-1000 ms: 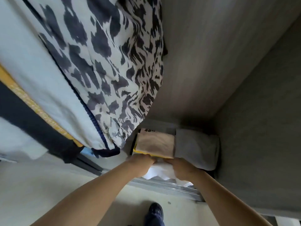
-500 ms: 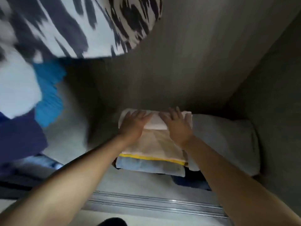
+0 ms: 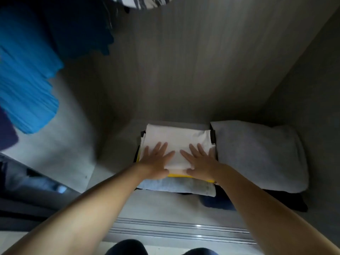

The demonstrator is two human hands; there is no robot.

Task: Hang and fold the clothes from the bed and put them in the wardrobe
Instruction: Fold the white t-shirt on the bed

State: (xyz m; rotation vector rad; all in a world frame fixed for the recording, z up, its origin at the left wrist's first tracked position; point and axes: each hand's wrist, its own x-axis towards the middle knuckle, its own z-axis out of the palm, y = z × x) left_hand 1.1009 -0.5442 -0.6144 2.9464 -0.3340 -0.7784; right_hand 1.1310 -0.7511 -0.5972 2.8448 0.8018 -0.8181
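Observation:
A folded white garment (image 3: 176, 138) lies on top of a stack of folded clothes (image 3: 176, 186) on the wardrobe floor (image 3: 161, 205). Below it show a beige layer, a yellow edge and a grey garment. My left hand (image 3: 156, 161) lies flat on the white garment's near left part, fingers spread. My right hand (image 3: 199, 161) lies flat on its near right part, fingers spread. Both palms press down on the cloth.
A grey folded bundle (image 3: 257, 155) lies right of the stack, over dark clothes (image 3: 276, 201). Blue garments (image 3: 25, 85) hang at the left, a patterned one (image 3: 145, 1) at the top. The wardrobe's back wall (image 3: 184, 61), right wall (image 3: 316, 89) and sliding-door rail (image 3: 180, 230) enclose the space.
The white garment went from my grip at the wardrobe's edge onto the stack. Both hands have slid back to its near part, and the view has moved deeper into the wardrobe.

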